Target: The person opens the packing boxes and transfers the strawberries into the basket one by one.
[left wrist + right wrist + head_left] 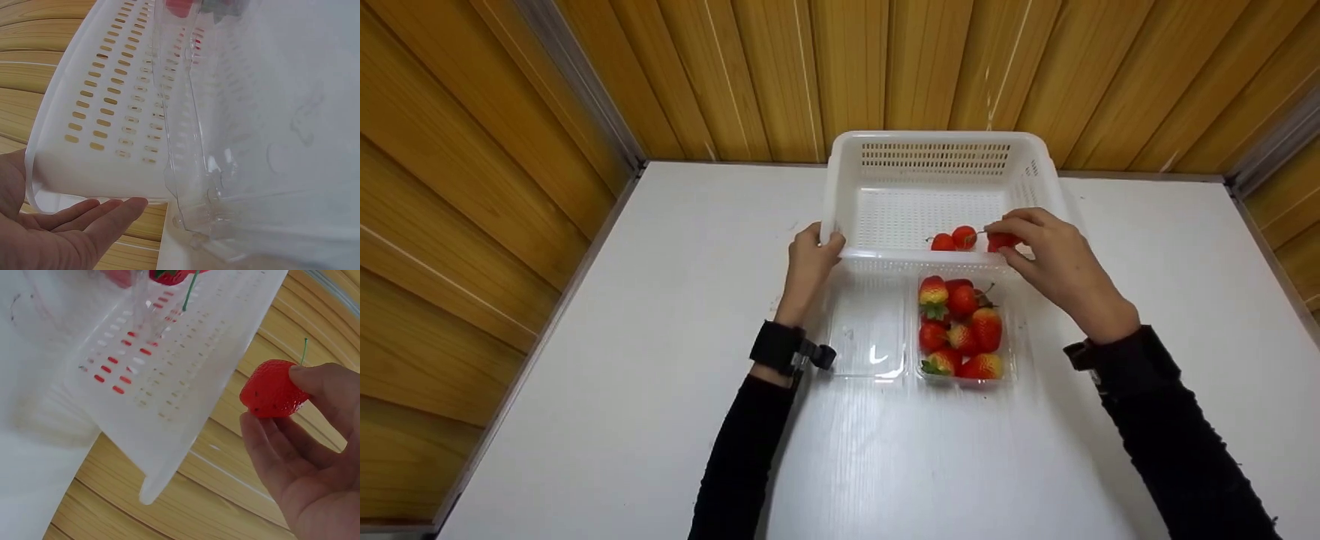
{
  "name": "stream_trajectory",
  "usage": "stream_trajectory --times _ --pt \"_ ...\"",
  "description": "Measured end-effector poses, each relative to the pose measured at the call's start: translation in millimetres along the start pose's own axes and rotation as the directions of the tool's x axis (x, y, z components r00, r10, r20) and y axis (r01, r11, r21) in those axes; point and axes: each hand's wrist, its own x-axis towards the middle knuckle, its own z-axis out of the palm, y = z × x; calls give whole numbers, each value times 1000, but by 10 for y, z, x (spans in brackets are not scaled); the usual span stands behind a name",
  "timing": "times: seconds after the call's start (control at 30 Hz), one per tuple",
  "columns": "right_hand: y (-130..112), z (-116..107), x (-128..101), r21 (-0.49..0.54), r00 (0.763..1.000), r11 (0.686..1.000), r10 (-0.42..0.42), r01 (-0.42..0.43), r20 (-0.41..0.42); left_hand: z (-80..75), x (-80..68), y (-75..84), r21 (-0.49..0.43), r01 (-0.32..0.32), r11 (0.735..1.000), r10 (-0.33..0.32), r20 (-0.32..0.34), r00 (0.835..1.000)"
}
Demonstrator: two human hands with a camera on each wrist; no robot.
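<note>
A white perforated basket (840, 202) stands at the back of the white table (622, 360). My left hand (815, 253) rests against its front left corner; in the left wrist view its fingers (107, 216) lie straight beside the basket wall (101, 112). Over the basket's front right my right hand (1009, 240) pinches a small red strawberry (1000, 241) with a thin green stem, seen close up as the strawberry (273, 389) between thumb (264, 439) and forefinger. Two red fruits (953, 239) lie inside the basket.
A clear plastic clamshell box (1011, 341) sits just in front of the basket, with several strawberries (960, 330) in its right half and its open lid (870, 330) lying flat to the left. Wooden slat walls (510, 150) enclose the table on three sides.
</note>
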Motion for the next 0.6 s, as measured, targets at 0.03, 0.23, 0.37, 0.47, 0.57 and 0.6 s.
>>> stream_trajectory --times 0.03,0.23,0.37,0.47,0.57,0.6 --pt "29 0 24 4 1000 1000 -5 5 7 -2 0 -1 4 0 1000 0 -1 1000" --pt "183 -6 152 11 999 1000 -6 5 53 -4 1 -4 10 7 1000 -7 -1 1000" --pt "279 -3 238 -3 995 1000 -24 25 100 -4 -4 1 10 -3 1000 3 3 1000" --pt "359 0 310 -15 984 996 -82 86 158 -3 -1 2 12 -10 1000 9 14 1000" --pt "434 3 377 -16 966 992 -122 129 229 -2 5 -4 16 -1 1000 1 15 1000" --pt "455 4 397 -17 959 991 -126 135 252 -3 5 -5 16 -1 1000 1 18 1000"
